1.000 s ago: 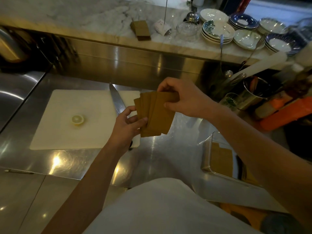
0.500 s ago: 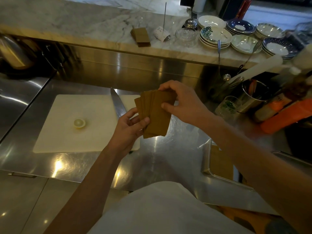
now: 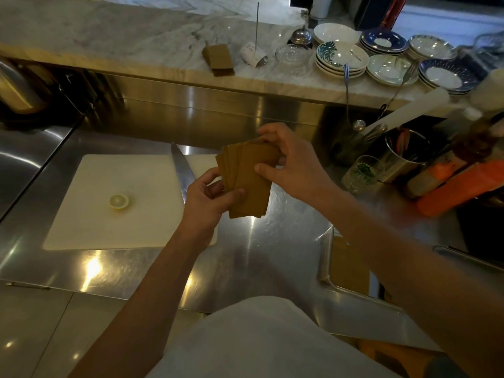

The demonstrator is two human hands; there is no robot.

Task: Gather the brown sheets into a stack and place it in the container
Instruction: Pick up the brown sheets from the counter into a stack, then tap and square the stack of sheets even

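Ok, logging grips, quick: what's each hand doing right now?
Left hand: closed on the lower part of the fanned brown sheets.
Right hand: closed on the same sheets, thumb on the front, fingers over the top edge.

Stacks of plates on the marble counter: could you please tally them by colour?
Blue-rimmed stacks: 2, one at the back and one at the far right.
White or pale stacks: 4, including the leaf-patterned one.
Total: 6 stacks.

On my feed a white cutting board (image 3: 109, 203) lies on the steel worktop (image 3: 272, 249), with a lemon half (image 3: 119, 201) on it and a knife (image 3: 181, 170) across its right side. Stacked plates (image 3: 341, 60) sit on the marble ledge (image 3: 109, 36) behind.
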